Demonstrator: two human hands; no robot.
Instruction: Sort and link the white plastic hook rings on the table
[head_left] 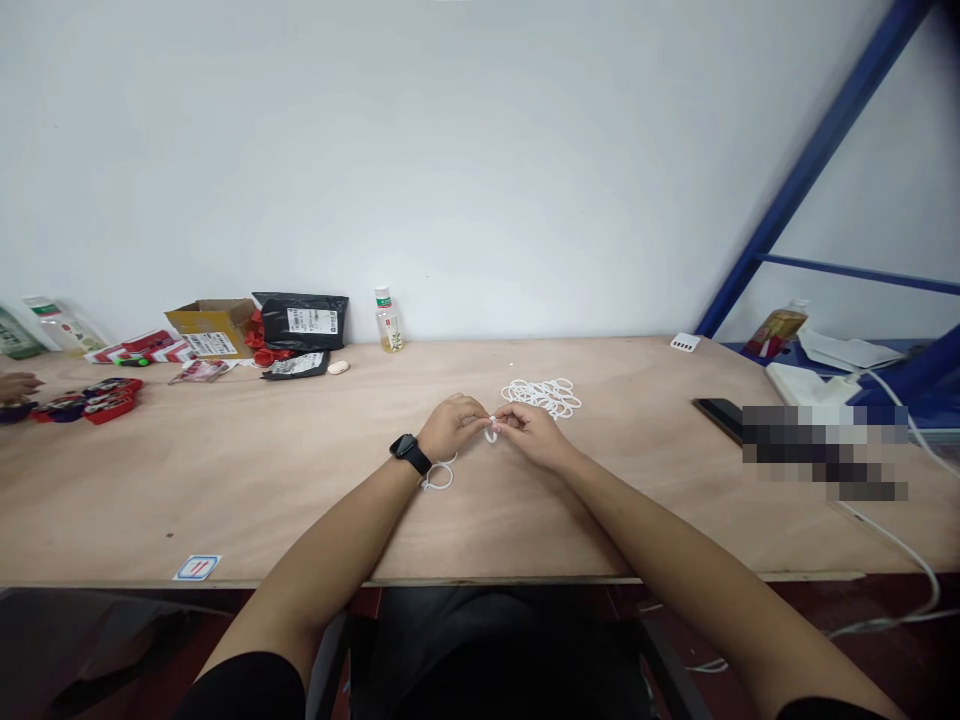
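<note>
Both my hands meet over the middle of the table, fingertips pinched on one small white ring (490,435). My left hand (454,422), with a black watch on its wrist, grips it from the left. My right hand (531,432) grips it from the right. The ring's lower loop hangs below the fingertips; its upper part is hidden by them. Just behind my right hand lies a loose pile of white rings (541,394). Beside my left wrist another white ring (439,476) lies on the table, partly covered by the wrist.
At the back left stand a bottle (388,322), a black parcel (304,320) and a cardboard box (214,328). Another person's hand (19,387) is at the far left, near red and dark pieces (94,400). On the right lie a phone (718,418), a power strip (806,385) and white cables.
</note>
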